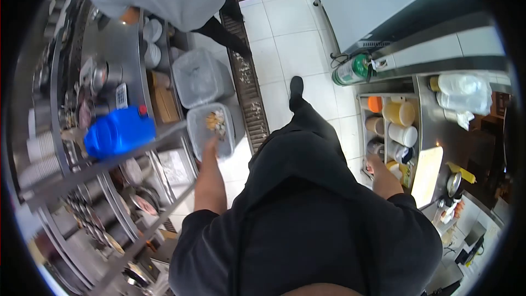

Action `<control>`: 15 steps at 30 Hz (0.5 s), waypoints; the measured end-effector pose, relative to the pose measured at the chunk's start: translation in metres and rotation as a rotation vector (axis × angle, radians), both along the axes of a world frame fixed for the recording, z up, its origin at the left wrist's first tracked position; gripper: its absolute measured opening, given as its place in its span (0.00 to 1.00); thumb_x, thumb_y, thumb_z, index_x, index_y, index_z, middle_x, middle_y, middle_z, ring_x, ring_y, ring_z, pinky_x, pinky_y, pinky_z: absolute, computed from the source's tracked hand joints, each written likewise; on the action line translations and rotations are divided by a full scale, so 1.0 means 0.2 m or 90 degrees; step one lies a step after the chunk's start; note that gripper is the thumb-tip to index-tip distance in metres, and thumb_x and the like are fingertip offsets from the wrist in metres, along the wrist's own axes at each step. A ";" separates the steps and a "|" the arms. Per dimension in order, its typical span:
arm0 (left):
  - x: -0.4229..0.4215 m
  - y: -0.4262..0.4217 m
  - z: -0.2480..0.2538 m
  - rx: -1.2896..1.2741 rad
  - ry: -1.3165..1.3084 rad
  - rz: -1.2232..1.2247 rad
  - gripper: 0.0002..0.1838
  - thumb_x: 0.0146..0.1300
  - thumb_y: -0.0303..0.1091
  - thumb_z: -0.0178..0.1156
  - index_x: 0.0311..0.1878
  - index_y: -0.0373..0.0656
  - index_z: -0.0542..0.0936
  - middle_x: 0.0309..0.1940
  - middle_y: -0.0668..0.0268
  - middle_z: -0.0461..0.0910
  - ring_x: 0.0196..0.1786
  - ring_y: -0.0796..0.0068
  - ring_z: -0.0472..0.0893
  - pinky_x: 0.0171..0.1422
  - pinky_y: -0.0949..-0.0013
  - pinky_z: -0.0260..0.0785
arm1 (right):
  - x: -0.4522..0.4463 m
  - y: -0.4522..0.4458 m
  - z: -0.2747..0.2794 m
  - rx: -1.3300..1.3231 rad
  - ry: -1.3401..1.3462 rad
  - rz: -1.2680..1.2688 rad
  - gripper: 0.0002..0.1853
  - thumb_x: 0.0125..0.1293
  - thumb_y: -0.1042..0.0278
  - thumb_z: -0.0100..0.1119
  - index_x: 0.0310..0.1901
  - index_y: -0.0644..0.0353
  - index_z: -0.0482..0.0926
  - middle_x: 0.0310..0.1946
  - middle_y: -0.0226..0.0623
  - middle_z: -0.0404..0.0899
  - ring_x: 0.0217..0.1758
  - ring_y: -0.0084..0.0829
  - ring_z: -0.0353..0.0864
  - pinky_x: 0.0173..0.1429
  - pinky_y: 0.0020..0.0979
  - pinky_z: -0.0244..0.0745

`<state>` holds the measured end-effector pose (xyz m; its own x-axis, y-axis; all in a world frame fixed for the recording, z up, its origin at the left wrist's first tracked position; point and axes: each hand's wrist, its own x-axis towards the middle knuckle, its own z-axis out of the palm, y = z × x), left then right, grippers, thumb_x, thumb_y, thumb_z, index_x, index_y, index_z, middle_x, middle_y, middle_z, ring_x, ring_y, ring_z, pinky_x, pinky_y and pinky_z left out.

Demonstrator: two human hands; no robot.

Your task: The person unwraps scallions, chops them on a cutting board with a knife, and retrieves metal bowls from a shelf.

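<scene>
Wearer's dark top (301,219) is nearest cam. L hand (210,147), blurred, is at near side of front grey tub (197,125); can't tell if it's open, closed or gripping. Pale clump (217,123) shows just fwd of L hand & slightly to its R, within tub's outline; in tub or held above it, can't tell. Tub's long axis runs approx. fore-aft. L hand is clearly nearer; R hand (372,165) is on opp. side, well apart, next to rack (385,137), grip unclear. 2nd grey tub (198,74) sits just past 1st.
</scene>
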<state>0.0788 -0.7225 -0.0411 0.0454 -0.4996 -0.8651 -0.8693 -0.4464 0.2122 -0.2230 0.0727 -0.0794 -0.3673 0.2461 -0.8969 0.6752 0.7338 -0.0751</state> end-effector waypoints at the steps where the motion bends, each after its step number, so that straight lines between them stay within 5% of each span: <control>1: 0.01 0.05 -0.09 0.075 -0.043 -0.024 0.46 0.66 0.70 0.62 0.76 0.42 0.75 0.71 0.46 0.76 0.71 0.53 0.76 0.70 0.47 0.70 | -0.04 -0.14 0.23 0.067 -0.070 0.039 0.22 0.76 0.47 0.61 0.50 0.62 0.79 0.34 0.45 0.78 0.33 0.44 0.81 0.34 0.51 0.80; 2: -0.02 0.10 -0.12 0.025 -0.041 -0.200 0.41 0.68 0.68 0.61 0.64 0.37 0.84 0.62 0.47 0.84 0.61 0.54 0.82 0.65 0.48 0.73 | -0.16 -0.30 0.26 0.053 -0.092 0.018 0.21 0.76 0.47 0.61 0.48 0.61 0.79 0.33 0.43 0.79 0.32 0.42 0.81 0.32 0.50 0.78; 4: -0.14 0.26 -0.05 0.068 -0.036 -0.316 0.37 0.69 0.65 0.60 0.62 0.39 0.84 0.58 0.50 0.84 0.58 0.57 0.82 0.60 0.50 0.73 | -0.33 -0.53 0.33 0.037 -0.151 -0.027 0.20 0.77 0.48 0.60 0.43 0.60 0.79 0.29 0.38 0.79 0.28 0.40 0.82 0.26 0.48 0.75; 5: -0.21 0.31 0.02 0.094 -0.019 -0.334 0.35 0.70 0.64 0.60 0.61 0.40 0.84 0.56 0.51 0.84 0.57 0.58 0.82 0.58 0.52 0.74 | -0.49 -0.66 0.22 0.057 -0.193 0.011 0.23 0.77 0.45 0.63 0.45 0.62 0.80 0.34 0.40 0.83 0.34 0.43 0.85 0.33 0.52 0.80; 6: -0.34 0.32 0.07 0.109 0.005 -0.341 0.33 0.70 0.62 0.60 0.60 0.41 0.84 0.54 0.53 0.84 0.55 0.60 0.83 0.56 0.53 0.74 | -0.70 -0.83 0.15 -0.014 -0.212 0.057 0.31 0.76 0.43 0.62 0.65 0.65 0.77 0.40 0.46 0.82 0.40 0.46 0.86 0.43 0.58 0.86; 8: -0.56 0.25 0.20 0.130 0.037 -0.348 0.29 0.71 0.59 0.59 0.58 0.42 0.84 0.50 0.56 0.84 0.52 0.63 0.83 0.52 0.55 0.75 | -1.16 -1.06 -0.35 -0.155 -0.161 0.212 0.21 0.82 0.51 0.53 0.48 0.65 0.84 0.28 0.42 0.82 0.28 0.41 0.85 0.32 0.47 0.85; 9: -0.69 0.19 0.23 0.133 0.050 -0.345 0.27 0.72 0.58 0.59 0.57 0.43 0.84 0.48 0.57 0.84 0.51 0.64 0.83 0.50 0.56 0.75 | -1.46 -1.46 -0.02 -0.100 -0.058 0.391 0.19 0.82 0.59 0.51 0.39 0.64 0.85 0.25 0.46 0.82 0.26 0.44 0.85 0.34 0.46 0.84; 10: -0.84 0.11 0.26 0.134 0.065 -0.344 0.25 0.72 0.56 0.59 0.56 0.44 0.85 0.45 0.59 0.84 0.50 0.65 0.84 0.48 0.57 0.75 | -1.74 -1.64 -0.17 -0.144 0.151 0.784 0.18 0.80 0.63 0.51 0.37 0.66 0.86 0.26 0.54 0.84 0.25 0.50 0.85 0.39 0.47 0.85; 11: -1.00 0.02 0.25 0.133 0.080 -0.335 0.23 0.73 0.55 0.58 0.55 0.45 0.85 0.43 0.60 0.84 0.48 0.67 0.84 0.46 0.58 0.76 | -2.01 -1.93 -0.01 -0.124 0.364 1.003 0.20 0.78 0.64 0.48 0.38 0.67 0.87 0.32 0.58 0.86 0.29 0.53 0.87 0.46 0.49 0.85; 12: -1.19 -0.09 0.26 0.130 0.100 -0.312 0.21 0.73 0.53 0.58 0.54 0.46 0.85 0.41 0.61 0.84 0.47 0.68 0.84 0.44 0.60 0.76 | -2.29 -2.17 -0.19 -0.143 0.313 0.763 0.28 0.77 0.46 0.51 0.48 0.68 0.86 0.54 0.63 0.84 0.61 0.62 0.81 0.69 0.53 0.74; 13: -1.36 -0.22 0.24 0.125 0.123 -0.283 0.20 0.74 0.52 0.58 0.53 0.47 0.85 0.39 0.63 0.84 0.45 0.70 0.84 0.42 0.61 0.76 | -2.53 -2.52 0.20 -0.175 0.252 0.571 0.27 0.76 0.46 0.52 0.51 0.68 0.85 0.54 0.61 0.84 0.63 0.60 0.80 0.70 0.51 0.73; 15: -1.61 -0.49 0.01 0.135 0.167 -0.118 0.19 0.75 0.51 0.57 0.56 0.49 0.84 0.42 0.66 0.85 0.48 0.70 0.85 0.42 0.60 0.78 | -2.90 -3.01 0.53 -0.326 0.333 0.414 0.25 0.76 0.48 0.55 0.51 0.67 0.85 0.53 0.57 0.85 0.60 0.56 0.83 0.67 0.48 0.76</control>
